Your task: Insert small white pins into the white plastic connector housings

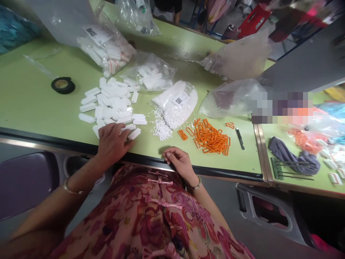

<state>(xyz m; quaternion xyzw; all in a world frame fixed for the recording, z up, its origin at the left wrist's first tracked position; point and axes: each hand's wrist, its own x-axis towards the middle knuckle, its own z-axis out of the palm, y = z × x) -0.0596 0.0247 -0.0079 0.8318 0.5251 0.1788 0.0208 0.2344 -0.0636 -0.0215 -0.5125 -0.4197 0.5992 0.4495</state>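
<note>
My left hand lies at the near edge of a heap of white plastic pieces, fingers apart and fingertips over the closest ones. Short white pieces lie just beyond its fingers. My right hand is at the table's front edge, fingers curled and thumb against them; whatever may be between them is hidden. Ahead of it, tiny white pegs spill from a clear labelled bag. To its right sits a pile of orange rectangular frames, with a few more frames on the near side.
A roll of black tape lies at left. Plastic bags of white parts stand behind the heap. Other bags lie at back right. A black knife-like tool is right of the frames. A grey cloth lies across the table joint.
</note>
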